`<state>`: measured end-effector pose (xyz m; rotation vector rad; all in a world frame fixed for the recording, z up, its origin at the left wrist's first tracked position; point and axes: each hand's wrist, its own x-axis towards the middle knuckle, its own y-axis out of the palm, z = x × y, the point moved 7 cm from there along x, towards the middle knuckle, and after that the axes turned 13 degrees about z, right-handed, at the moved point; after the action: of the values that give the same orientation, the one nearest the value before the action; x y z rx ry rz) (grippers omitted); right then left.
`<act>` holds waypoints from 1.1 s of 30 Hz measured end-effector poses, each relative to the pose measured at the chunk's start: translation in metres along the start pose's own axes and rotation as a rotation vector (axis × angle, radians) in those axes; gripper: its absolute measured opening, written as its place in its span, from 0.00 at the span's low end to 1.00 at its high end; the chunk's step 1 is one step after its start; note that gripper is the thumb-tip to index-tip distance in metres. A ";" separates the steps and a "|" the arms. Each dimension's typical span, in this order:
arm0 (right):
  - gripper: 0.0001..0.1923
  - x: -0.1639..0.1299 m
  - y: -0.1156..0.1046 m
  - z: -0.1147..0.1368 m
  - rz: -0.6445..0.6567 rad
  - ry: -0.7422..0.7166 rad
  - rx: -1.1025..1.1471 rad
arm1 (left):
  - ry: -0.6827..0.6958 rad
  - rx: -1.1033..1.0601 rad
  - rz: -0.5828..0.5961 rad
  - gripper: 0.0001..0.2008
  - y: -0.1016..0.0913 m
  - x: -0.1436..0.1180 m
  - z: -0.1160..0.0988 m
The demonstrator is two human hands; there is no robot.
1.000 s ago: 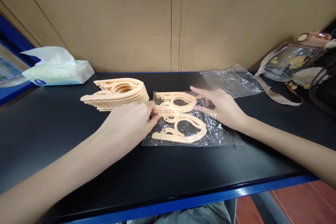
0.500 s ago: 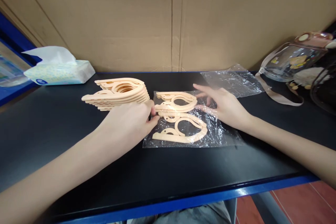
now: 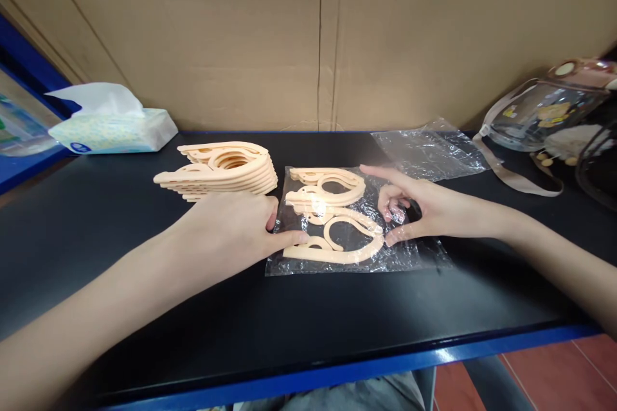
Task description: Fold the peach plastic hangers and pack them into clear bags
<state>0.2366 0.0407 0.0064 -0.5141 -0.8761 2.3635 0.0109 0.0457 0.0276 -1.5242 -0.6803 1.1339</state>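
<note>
A clear plastic bag point(image 3: 409, 257) lies flat on the black table point(image 3: 299, 321), with peach plastic hanger pieces point(image 3: 337, 218) lying on or in it. My left hand point(image 3: 231, 231) rests at the bag's left edge, its fingertips on the nearest peach piece. My right hand point(image 3: 419, 205) is at the right side of the pieces, thumb and fingers spread, touching the plastic film and the outer curve of the pieces. A stack of peach folding hangers point(image 3: 222, 170) sits just left of the bag, behind my left hand.
A second clear bag point(image 3: 429, 151) lies at the back right. A tissue pack point(image 3: 110, 125) sits at the back left. A transparent pouch with a strap point(image 3: 535, 112) is at the far right. A cardboard wall point(image 3: 308, 32) closes the back.
My right hand has turned and drawn nearer, its fingers curling against the pieces' right side. My left hand has slid toward the nearest piece, a finger now stretched along it.
</note>
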 end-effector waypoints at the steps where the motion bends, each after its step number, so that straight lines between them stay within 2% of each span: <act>1: 0.48 0.001 0.000 -0.001 -0.010 -0.003 -0.020 | 0.011 0.011 -0.003 0.25 0.000 0.000 -0.001; 12: 0.44 0.004 0.001 0.007 -0.066 0.025 -0.207 | -0.013 -0.029 0.035 0.26 0.000 -0.001 -0.002; 16: 0.44 0.004 0.000 0.007 -0.067 0.031 -0.218 | -0.014 -0.022 -0.033 0.27 -0.005 -0.003 0.001; 19: 0.44 0.004 0.000 0.005 -0.049 0.022 -0.200 | -0.045 -0.067 -0.101 0.29 -0.016 -0.006 0.003; 21: 0.45 0.002 -0.002 0.003 -0.035 0.029 -0.188 | 0.016 -0.121 -0.177 0.27 -0.030 -0.009 -0.001; 25: 0.38 -0.005 -0.011 -0.001 -0.051 0.076 -0.258 | 0.290 -0.092 -0.363 0.16 -0.065 -0.021 -0.012; 26: 0.36 -0.007 -0.016 -0.001 -0.078 0.091 -0.300 | 0.309 -0.064 -0.379 0.17 -0.071 -0.022 -0.009; 28: 0.31 -0.012 -0.025 0.000 -0.156 0.126 -0.395 | 0.261 -0.035 -0.338 0.27 -0.075 -0.019 0.008; 30: 0.29 -0.017 -0.033 0.001 -0.232 0.162 -0.473 | 0.168 -0.059 -0.241 0.36 -0.071 -0.011 0.035; 33: 0.30 -0.020 -0.040 0.002 -0.292 0.193 -0.522 | 0.061 -0.122 -0.113 0.43 -0.062 -0.002 0.075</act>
<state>0.2662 0.0525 0.0382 -0.7457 -1.3774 1.7816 -0.0499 0.0916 0.0887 -1.5958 -0.7955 0.9721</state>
